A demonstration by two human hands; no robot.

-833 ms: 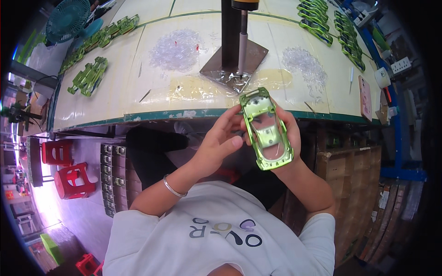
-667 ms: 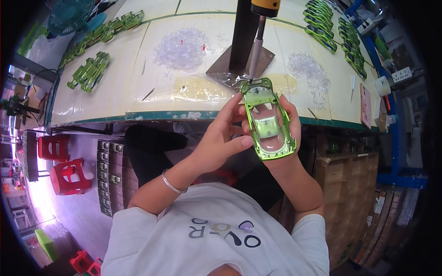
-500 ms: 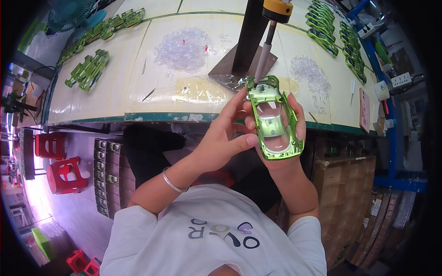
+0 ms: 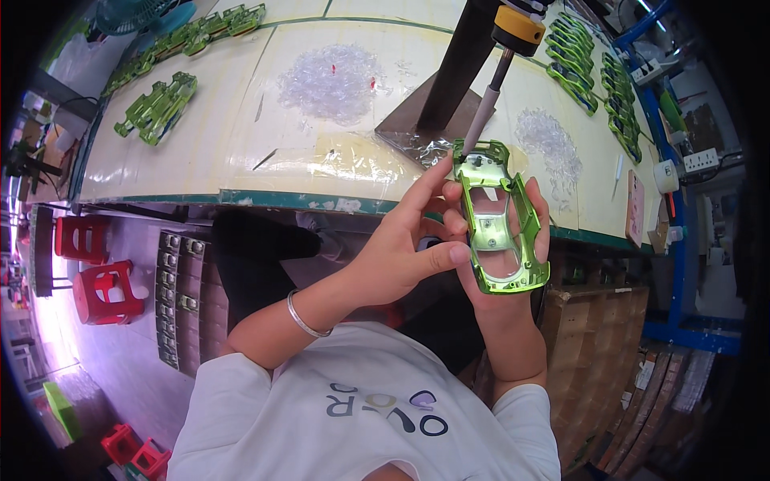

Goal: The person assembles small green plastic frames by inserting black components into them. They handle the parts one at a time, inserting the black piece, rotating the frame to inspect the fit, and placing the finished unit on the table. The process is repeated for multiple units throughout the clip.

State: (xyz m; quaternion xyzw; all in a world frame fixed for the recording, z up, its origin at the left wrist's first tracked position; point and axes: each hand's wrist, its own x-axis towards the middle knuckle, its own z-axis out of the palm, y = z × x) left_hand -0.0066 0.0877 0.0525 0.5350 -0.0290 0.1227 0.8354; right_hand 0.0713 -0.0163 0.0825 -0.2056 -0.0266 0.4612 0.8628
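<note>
Over the bench edge: a green toy car shell [image 4: 499, 220] is held under the tip of a hanging screwdriver [image 4: 491, 96].
Left hand [image 4: 405, 248]: grip closed on the shell's left side.
Shell: shiny green, window holes open, underside up.
Right hand [image 4: 525, 240]: cradles it, fingers wrapped around.
Progress: tip at the shell's front end, fastening looks underway; finished shells [image 4: 156, 108] lie on the bench [image 4: 241, 120].

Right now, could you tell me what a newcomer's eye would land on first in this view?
First, the shiny green toy car body at centre right, held in the right hand while the left hand steadies it under the tip of a hanging screwdriver. Next come the rows of matching green shells on the pale workbench, and the heaps of clear plastic bits between them.
</note>
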